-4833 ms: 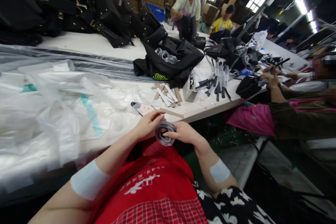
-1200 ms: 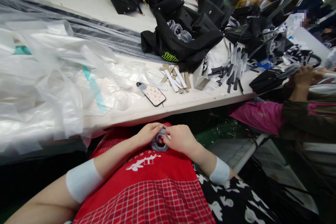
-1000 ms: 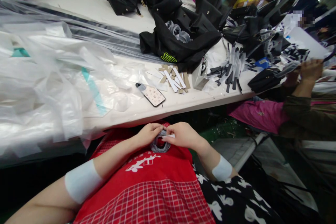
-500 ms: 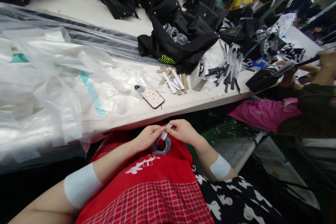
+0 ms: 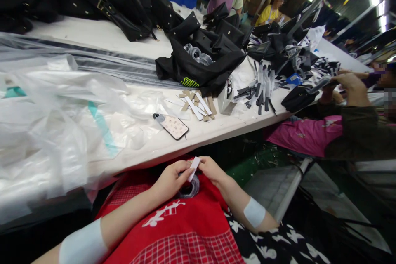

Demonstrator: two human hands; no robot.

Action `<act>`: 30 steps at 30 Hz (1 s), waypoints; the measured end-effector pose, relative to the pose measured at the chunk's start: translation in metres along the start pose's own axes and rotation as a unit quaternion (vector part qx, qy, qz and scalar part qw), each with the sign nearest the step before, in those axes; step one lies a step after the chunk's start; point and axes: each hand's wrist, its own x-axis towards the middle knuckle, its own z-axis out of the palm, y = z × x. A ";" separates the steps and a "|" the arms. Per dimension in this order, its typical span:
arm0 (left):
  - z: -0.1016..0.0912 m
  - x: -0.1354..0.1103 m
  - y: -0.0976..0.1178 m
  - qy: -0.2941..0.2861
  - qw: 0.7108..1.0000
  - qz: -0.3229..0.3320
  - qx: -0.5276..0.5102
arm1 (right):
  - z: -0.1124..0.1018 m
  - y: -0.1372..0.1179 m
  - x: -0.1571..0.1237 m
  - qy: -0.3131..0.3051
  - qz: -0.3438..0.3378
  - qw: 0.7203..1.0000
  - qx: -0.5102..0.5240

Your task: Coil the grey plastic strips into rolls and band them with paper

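Note:
Low over the red apron, my left hand (image 5: 173, 177) pinches a small white strip (image 5: 194, 168), paper or tape, between thumb and fingers. My right hand (image 5: 212, 170) is closed at the strip's upper right edge, its fingertips partly hidden behind it. A coiled strap (image 5: 192, 188) in clear plastic hangs just below the strip, against the apron. Whether the strip is fixed to the coil I cannot tell. On the table edge ahead lies a phone (image 5: 172, 126) in a patterned case.
Clear plastic bags (image 5: 46, 132) cover the table's left side. Card strips (image 5: 198, 106) lie near a black cloth bag (image 5: 201, 68) holding more coils. Plastic-wrapped straps (image 5: 262, 86) are heaped to the right. Black handbags (image 5: 123, 4) line the back. A co-worker's arm (image 5: 355, 90) reaches in at right.
The view has tilted up a little, so the table things sit lower. The white strip shows longer and more upright between my fingers. A co-worker at the back now lifts a black bag.

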 end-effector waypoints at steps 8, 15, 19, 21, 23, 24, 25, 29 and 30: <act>0.004 -0.006 0.003 0.076 0.993 -0.087 -0.034 | 0.011 -0.010 -0.019 0.105 -0.151 0.965 -0.186; 0.011 -0.007 0.008 0.089 0.982 -0.138 -0.094 | 0.005 -0.007 -0.012 0.085 -0.103 0.983 -0.124; 0.014 -0.008 0.009 0.115 0.980 -0.116 -0.116 | -0.007 -0.017 -0.013 -0.012 -0.059 0.997 -0.056; 0.015 -0.008 0.008 0.127 0.978 -0.114 -0.120 | -0.010 -0.023 -0.015 -0.045 -0.041 0.998 -0.030; 0.017 -0.008 0.007 0.124 0.978 -0.125 -0.111 | -0.011 -0.027 -0.015 -0.063 -0.026 0.998 -0.016; 0.017 -0.008 0.006 0.119 0.979 -0.126 -0.102 | -0.010 -0.027 -0.014 -0.069 -0.016 0.997 -0.010; 0.018 -0.008 0.006 0.117 0.981 -0.123 -0.094 | -0.010 -0.027 -0.013 -0.075 -0.002 0.997 -0.004; 0.016 -0.009 0.006 0.099 0.986 -0.112 -0.079 | -0.011 -0.021 -0.006 -0.100 0.040 0.994 0.006; 0.014 -0.009 0.006 0.087 0.987 -0.108 -0.079 | -0.012 -0.021 -0.005 -0.102 0.037 0.994 -0.005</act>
